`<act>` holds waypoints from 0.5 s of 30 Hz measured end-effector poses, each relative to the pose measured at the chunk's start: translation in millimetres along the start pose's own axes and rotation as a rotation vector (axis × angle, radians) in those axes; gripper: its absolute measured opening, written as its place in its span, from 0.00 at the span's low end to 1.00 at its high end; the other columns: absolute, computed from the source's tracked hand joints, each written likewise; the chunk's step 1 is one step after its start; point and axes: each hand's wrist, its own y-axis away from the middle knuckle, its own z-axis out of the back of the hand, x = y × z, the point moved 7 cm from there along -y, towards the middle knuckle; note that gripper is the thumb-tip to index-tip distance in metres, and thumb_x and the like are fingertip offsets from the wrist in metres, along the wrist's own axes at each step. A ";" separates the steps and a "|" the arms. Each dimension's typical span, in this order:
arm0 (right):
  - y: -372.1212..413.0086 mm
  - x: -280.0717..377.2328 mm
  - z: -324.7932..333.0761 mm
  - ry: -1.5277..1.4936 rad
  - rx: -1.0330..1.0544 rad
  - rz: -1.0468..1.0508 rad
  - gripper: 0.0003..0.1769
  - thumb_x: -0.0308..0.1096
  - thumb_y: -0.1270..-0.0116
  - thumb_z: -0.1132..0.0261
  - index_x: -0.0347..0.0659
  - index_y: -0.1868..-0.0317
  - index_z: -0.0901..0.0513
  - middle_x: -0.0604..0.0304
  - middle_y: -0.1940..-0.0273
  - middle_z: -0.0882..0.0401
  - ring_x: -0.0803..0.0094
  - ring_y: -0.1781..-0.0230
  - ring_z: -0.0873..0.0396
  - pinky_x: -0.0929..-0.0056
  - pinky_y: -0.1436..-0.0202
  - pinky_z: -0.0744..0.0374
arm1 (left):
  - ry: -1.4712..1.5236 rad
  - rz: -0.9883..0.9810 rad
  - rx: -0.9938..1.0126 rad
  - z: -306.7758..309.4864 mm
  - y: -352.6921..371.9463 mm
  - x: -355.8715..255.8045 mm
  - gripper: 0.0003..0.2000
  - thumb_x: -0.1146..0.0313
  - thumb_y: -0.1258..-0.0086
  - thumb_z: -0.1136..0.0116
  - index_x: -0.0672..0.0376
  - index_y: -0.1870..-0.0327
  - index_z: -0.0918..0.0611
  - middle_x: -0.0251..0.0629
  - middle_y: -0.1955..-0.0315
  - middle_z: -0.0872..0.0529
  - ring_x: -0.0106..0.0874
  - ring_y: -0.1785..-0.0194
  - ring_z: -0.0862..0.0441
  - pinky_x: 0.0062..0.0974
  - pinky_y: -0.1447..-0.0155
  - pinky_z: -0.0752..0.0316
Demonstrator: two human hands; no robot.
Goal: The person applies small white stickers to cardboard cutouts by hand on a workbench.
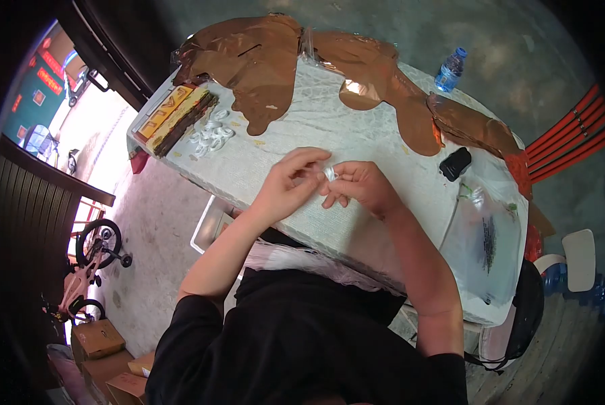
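Note:
Over the middle of the table's near side, my two hands meet at a small white coil of cord or ribbon (329, 173). My right hand (366, 185) pinches it between thumb and index finger, with the other fingers curled below. Against its left side, my left hand (292, 183) has its thumb and fingers bent in toward the coil; the exact grip of the fingertips is partly hidden. A pile of similar white coils (211, 137) lies farther left on the white-covered table (343, 138).
Brown foil sheets (262, 74) spread along the far side. At left sits a yellow-and-brown stack of packets (178, 118). To the right are a water bottle (451, 69), a black object (455, 164) and a clear plastic bag (481, 236). Cardboard boxes (100, 341) stand on the floor.

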 end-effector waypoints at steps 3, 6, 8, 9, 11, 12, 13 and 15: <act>1.6 -3.6 -5.8 -0.007 0.071 -0.057 0.07 0.25 0.42 0.46 0.32 0.64 0.25 0.54 0.70 0.21 0.71 0.73 0.20 0.84 0.77 0.31 | 0.090 0.103 0.107 -9.2 0.3 -2.1 0.10 0.76 0.36 0.50 0.66 0.55 0.25 0.31 0.71 0.22 0.17 0.68 0.27 0.14 0.63 0.31; 2.6 -5.5 -5.3 -0.030 0.062 -0.094 0.07 0.24 0.42 0.46 0.33 0.64 0.25 0.54 0.70 0.21 0.69 0.73 0.20 0.83 0.77 0.30 | 0.182 0.327 0.241 -16.3 7.6 12.9 0.09 0.76 0.37 0.49 0.66 0.56 0.24 0.31 0.72 0.21 0.17 0.67 0.26 0.14 0.63 0.30; 2.6 -6.5 -7.0 -0.066 0.056 -0.120 0.07 0.25 0.43 0.44 0.33 0.64 0.26 0.53 0.70 0.21 0.69 0.73 0.20 0.83 0.76 0.30 | 0.213 0.348 0.164 -11.5 8.8 20.1 0.08 0.76 0.38 0.46 0.66 0.59 0.24 0.31 0.73 0.21 0.16 0.69 0.26 0.14 0.64 0.30; 2.4 -7.1 -7.5 -0.066 0.059 -0.122 0.07 0.25 0.43 0.44 0.33 0.64 0.26 0.53 0.70 0.21 0.69 0.73 0.20 0.83 0.76 0.30 | 0.212 0.349 0.161 -10.3 9.2 19.9 0.08 0.76 0.38 0.46 0.66 0.59 0.24 0.31 0.73 0.21 0.16 0.69 0.26 0.14 0.64 0.30; 2.4 -10.3 -8.0 -0.079 0.070 -0.156 0.06 0.26 0.44 0.43 0.34 0.66 0.27 0.53 0.70 0.21 0.69 0.72 0.20 0.83 0.76 0.30 | 0.193 0.323 0.169 -8.6 9.0 17.1 0.05 0.77 0.39 0.45 0.66 0.63 0.24 0.31 0.75 0.21 0.16 0.70 0.26 0.13 0.66 0.30; 2.1 -10.3 -8.2 -0.078 0.071 -0.156 0.06 0.26 0.44 0.43 0.34 0.66 0.27 0.53 0.70 0.21 0.69 0.72 0.20 0.83 0.76 0.30 | 0.193 0.323 0.168 -8.8 9.1 17.1 0.05 0.77 0.39 0.45 0.66 0.63 0.24 0.31 0.75 0.21 0.16 0.70 0.26 0.13 0.66 0.30; 1.8 -10.7 -8.5 -0.076 0.075 -0.165 0.07 0.26 0.44 0.43 0.34 0.65 0.29 0.53 0.70 0.21 0.69 0.73 0.20 0.83 0.76 0.30 | 0.226 0.330 0.158 -9.2 9.2 17.5 0.04 0.77 0.39 0.45 0.66 0.65 0.24 0.31 0.75 0.21 0.16 0.71 0.26 0.13 0.67 0.31; 2.1 -10.1 -8.8 -0.073 0.079 -0.173 0.09 0.26 0.44 0.43 0.34 0.64 0.30 0.52 0.70 0.21 0.69 0.73 0.20 0.83 0.76 0.30 | 0.260 0.336 0.148 -9.2 9.4 18.9 0.03 0.77 0.40 0.44 0.66 0.66 0.24 0.31 0.75 0.21 0.16 0.71 0.26 0.13 0.68 0.31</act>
